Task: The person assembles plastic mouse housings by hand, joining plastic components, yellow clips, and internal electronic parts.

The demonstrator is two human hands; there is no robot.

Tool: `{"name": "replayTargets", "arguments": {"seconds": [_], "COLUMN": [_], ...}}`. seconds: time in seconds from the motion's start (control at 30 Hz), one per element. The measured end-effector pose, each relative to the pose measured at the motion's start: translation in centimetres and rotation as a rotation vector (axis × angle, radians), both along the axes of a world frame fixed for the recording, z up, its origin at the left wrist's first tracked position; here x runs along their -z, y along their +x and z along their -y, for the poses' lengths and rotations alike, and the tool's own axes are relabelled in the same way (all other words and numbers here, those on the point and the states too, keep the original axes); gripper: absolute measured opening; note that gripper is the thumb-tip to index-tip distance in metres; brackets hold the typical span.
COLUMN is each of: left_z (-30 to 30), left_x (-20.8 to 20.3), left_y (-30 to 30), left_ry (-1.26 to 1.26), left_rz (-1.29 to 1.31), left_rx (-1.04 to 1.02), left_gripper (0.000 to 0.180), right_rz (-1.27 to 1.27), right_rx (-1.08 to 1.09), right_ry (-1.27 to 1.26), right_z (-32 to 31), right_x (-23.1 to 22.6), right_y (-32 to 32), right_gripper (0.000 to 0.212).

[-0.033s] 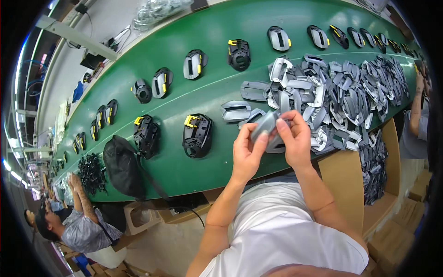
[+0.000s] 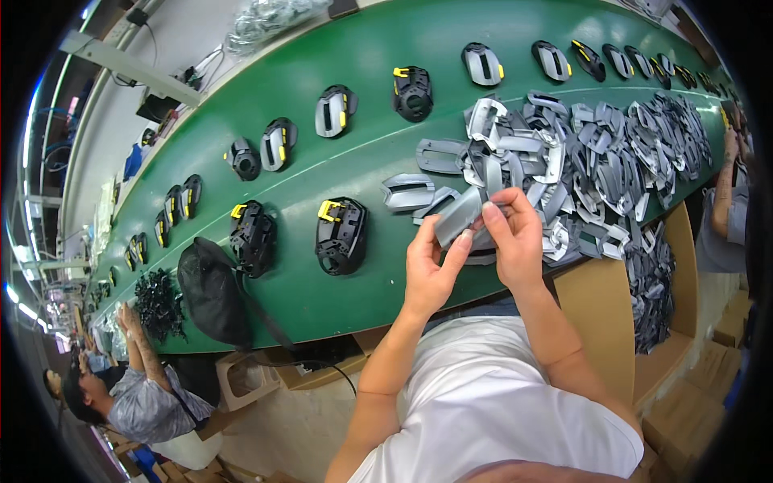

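Note:
Both hands hold a grey plastic cover [image 2: 460, 217] over the near side of the green table, its smooth face turned up. My left hand [image 2: 433, 262] pinches its left end between thumb and fingers. My right hand [image 2: 515, 241] grips the other end, with the thumb on top. Just beyond and right of them spreads a heap of similar grey covers [image 2: 600, 153]. A loose cover [image 2: 408, 193] lies left of the heap. Farther left stands a black housing with a yellow clip [image 2: 341, 235], and another black housing [image 2: 253, 239] is beside it.
Along the far part of the green table [image 2: 322, 306] runs a row of black housings, several with grey covers [image 2: 334, 111]. A black bag [image 2: 208, 290] and a pile of small black parts [image 2: 159, 304] lie left. A cardboard box [image 2: 596, 314] of covers stands right. Co-workers sit at both sides.
The grey cover has turned in my hands, so more of its smooth face shows. The row of housings appears shifted slightly left in view.

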State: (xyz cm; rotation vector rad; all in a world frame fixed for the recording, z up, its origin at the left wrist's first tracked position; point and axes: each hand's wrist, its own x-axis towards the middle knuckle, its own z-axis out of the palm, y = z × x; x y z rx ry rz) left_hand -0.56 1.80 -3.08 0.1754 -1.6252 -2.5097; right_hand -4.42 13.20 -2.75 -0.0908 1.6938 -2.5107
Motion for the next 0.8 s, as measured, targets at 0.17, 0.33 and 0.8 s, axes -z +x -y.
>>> {"name": "replayTargets", "arguments": {"seconds": [0.17,0.33,0.8], "left_z": [1.9,3.0,0.7], "left_x": [0.9,0.3,-0.2], "left_y": [0.5,0.3,0.8], "left_ry": [0.145,-0.015,-0.394], "left_rz": [0.015,-0.041,-0.035], "left_rx": [-0.162,-0.044,-0.027], "left_gripper": [0.016,0.015,0.024], "right_rz": [0.145,-0.004,-0.346], "right_rx": [-0.272,-0.321,-0.145], "right_ry": [-0.085,0.127,0.571], "right_z": [-1.2,-1.1,0.6], "right_x": [1.1,0.2,-0.2], "right_y": [1.2,1.5,1.2], "right_gripper": [0.021,0.030,0.026]}}
